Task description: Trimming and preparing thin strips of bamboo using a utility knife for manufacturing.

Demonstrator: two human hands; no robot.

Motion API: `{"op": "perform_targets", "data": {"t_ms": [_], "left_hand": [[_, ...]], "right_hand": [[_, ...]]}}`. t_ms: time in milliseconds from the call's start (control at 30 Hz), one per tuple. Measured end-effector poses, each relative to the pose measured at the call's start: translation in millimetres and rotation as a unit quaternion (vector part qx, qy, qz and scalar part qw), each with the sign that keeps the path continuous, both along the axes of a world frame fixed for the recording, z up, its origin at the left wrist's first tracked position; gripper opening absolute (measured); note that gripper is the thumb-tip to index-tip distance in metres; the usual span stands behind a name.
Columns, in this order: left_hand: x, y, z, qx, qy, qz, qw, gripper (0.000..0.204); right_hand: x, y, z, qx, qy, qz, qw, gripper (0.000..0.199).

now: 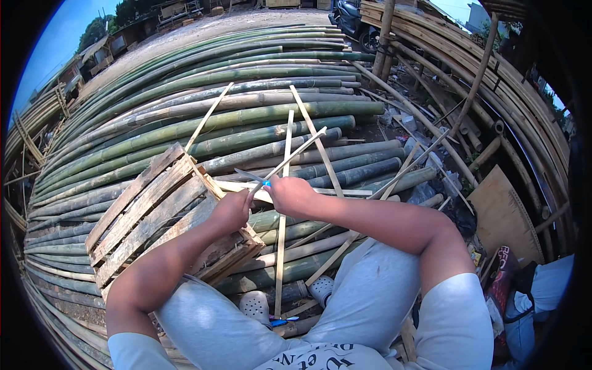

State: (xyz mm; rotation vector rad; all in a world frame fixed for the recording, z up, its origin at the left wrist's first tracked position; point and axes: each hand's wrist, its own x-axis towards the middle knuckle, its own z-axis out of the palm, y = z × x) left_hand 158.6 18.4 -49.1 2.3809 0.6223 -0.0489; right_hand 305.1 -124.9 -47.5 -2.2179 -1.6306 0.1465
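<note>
In front of my body, my left hand point(232, 211) is closed round the lower end of a thin bamboo strip point(306, 143), which slants up to the right. My right hand point(292, 196) is close beside it, its fingers wrapped round the blue handle of a knife point(249, 176). The blade points to the left, next to the strip; whether it touches the strip I cannot tell. Several more pale bamboo strips point(286, 154) lie under and beyond my hands. A slatted wooden crate point(161, 213) stands tilted by my left forearm.
Long green bamboo poles point(246, 115) cover the ground ahead and to the left. A small blue object point(283, 321) lies between my feet. At the right are stacked timber strips point(456, 58), a brown board point(504, 213) and bags. A motorbike point(357, 28) stands at the back.
</note>
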Motion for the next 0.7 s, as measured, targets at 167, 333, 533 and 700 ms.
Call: {"op": "perform_targets", "data": {"t_ms": [167, 333, 533, 700], "left_hand": [[-4, 14, 10, 0.131, -0.021, -0.099, 0.986, 0.034], [-17, 21, -5, 0.118, -0.07, -0.103, 0.985, 0.033], [-16, 16, -7, 0.192, -0.072, -0.072, 0.976, 0.031], [-13, 11, -1, 0.192, -0.063, -0.051, 0.978, 0.033]], "right_hand": [[11, 4, 9, 0.043, 0.003, 0.013, 0.999, 0.034], [17, 10, 6, 0.037, 0.018, 0.01, 0.999, 0.031], [20, 11, 8, 0.063, 0.042, -0.022, 0.997, 0.03], [9, 16, 7, 0.038, 0.01, -0.01, 0.999, 0.029]]}}
